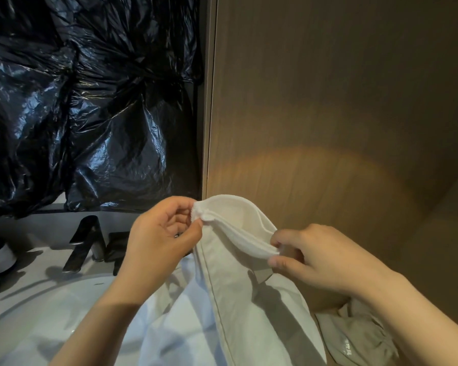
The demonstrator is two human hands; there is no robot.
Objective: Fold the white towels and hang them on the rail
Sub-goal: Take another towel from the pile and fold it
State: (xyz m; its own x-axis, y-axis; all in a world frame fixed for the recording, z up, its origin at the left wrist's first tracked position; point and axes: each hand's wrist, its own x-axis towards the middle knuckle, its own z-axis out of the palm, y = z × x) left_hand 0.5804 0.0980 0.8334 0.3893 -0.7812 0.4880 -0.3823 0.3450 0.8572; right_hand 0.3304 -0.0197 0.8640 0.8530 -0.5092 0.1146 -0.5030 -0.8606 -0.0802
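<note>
Brown wood-grain wall panel (328, 101) fills the background behind and to the right of both hands. Crumpled black plastic sheeting (90, 101) covers the area above and to the left of them.

White towel (230, 286): held in the air in front of the wall panel, between the two hands. Its upper hem runs from one grip to the other and sags open into a shallow arc between them. The remainder hangs down below the grips and leaves the frame at the bottom edge. A stitched seam runs down the hanging part, starting just below the left grip.

Left hand (164, 233): grip clamped on the towel. Thumb and curled fingers pinch a bunched corner of the hem at the upper end of the arc.

Right hand (315, 257): grip clamped on the towel. Thumb and forefinger pinch the hem at the lower right end of the arc; the other fingers are curled.

Below the left grip lies a white basin (37, 313), partly hidden by the left forearm and the hanging towel. A black faucet (86, 241) stands on the grey worktop (32, 228) to the left of the left grip, at the far rim of the basin.

Below the right grip, beside the hanging towel, lies a grey cloth (354, 339); what it is cannot be told.
</note>
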